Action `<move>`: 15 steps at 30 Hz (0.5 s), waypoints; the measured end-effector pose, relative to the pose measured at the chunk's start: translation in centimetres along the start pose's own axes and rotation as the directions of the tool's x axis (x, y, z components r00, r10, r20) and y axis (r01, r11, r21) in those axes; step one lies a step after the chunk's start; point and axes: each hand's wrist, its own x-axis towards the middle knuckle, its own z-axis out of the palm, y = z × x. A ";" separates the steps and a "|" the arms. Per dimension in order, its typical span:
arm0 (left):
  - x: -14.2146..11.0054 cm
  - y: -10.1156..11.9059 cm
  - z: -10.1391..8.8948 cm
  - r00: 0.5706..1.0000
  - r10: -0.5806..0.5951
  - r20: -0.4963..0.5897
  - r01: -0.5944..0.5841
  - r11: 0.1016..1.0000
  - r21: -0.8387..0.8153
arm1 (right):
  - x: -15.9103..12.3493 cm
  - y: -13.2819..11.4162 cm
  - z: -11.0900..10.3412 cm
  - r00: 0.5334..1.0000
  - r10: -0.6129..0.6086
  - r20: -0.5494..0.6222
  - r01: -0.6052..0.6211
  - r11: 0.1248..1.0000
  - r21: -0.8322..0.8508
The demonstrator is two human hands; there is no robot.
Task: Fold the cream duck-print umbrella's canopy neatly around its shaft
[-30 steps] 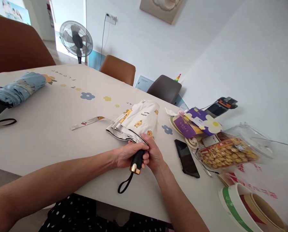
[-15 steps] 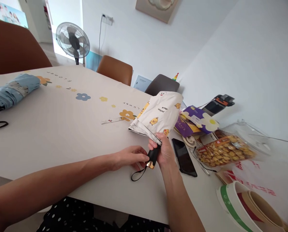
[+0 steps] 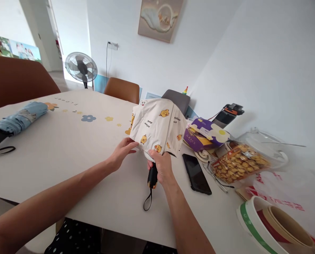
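Observation:
A cream umbrella (image 3: 157,121) printed with yellow ducks and lettering is folded down, its cloth loose and spread. My right hand (image 3: 161,165) is closed around it where the cloth meets the black handle (image 3: 152,175). The handle points toward me, with a gold-coloured end and a black wrist loop (image 3: 147,203) hanging from it. At the cloth's lower left edge, my left hand (image 3: 122,153) has its thumb and fingers on the fabric, seeming to pinch it; some fingertips are hidden. A light blue umbrella (image 3: 22,118), folded up, lies at the table's left.
On the white table (image 3: 94,190), right of my hands, lie a black phone (image 3: 196,174) and glasses (image 3: 220,180). Behind are a purple box (image 3: 199,135) and a clear container of snacks (image 3: 239,162). Tape rolls (image 3: 263,218) stand at the near right. Chairs (image 3: 122,90) line the far side.
The duck umbrella has turned so more printed cloth faces me. My left hand has moved from the handle's end up to the cloth edge. My right hand still grips the umbrella.

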 end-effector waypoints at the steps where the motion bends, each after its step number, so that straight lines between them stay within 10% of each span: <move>1: 0.3 0.1 -0.1 1.000 0.013 -0.021 -0.013 1.000 -0.018 | 0.0 -0.1 0.0 1.000 0.009 0.005 -0.009 1.000 0.010; 8: 1.1 0.3 -0.3 0.985 -0.043 -0.168 0.054 0.997 0.057 | 0.2 0.6 -0.2 0.995 -0.008 -0.095 -0.014 0.973 -0.229; 11: -0.2 0.9 0.8 0.935 0.137 -0.327 -0.045 0.960 0.275 | 0.1 0.3 -0.2 0.992 0.005 -0.126 -0.037 0.967 -0.253; 15: -1.9 2.7 3.6 0.935 0.296 -0.196 -0.203 0.898 0.391 | -0.1 -0.2 0.0 0.981 0.022 -0.192 -0.086 0.940 -0.329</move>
